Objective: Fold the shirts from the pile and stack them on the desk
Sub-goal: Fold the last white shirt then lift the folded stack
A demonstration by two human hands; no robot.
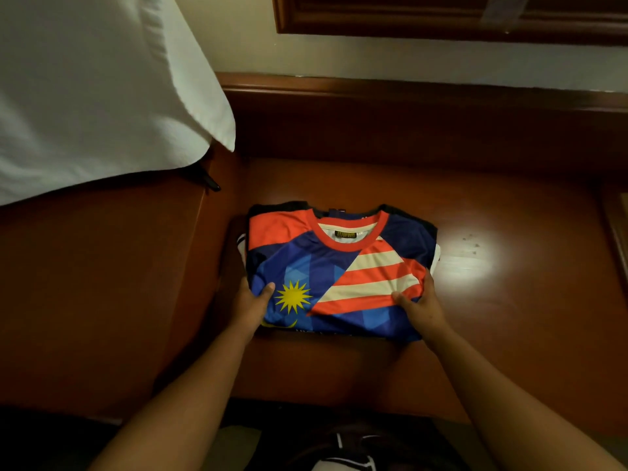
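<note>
A folded blue shirt (pixel 326 266) with a red collar, red and cream stripes and a yellow star lies on top of a stack on the wooden desk (pixel 492 300). Edges of a dark shirt (pixel 272 207) and a white shirt (pixel 240 244) show beneath it. My left hand (pixel 253 305) grips the shirt's left edge, thumb on top and fingers hidden under the cloth. My right hand (pixel 421 307) grips the right edge the same way.
A white sheet (pixel 95 96) drapes over a bed at the upper left, beside a wooden side panel (pixel 102 283). A dark wooden frame (pixel 441 15) hangs on the wall behind the desk. More clothing (pixel 339 450) lies low by my lap.
</note>
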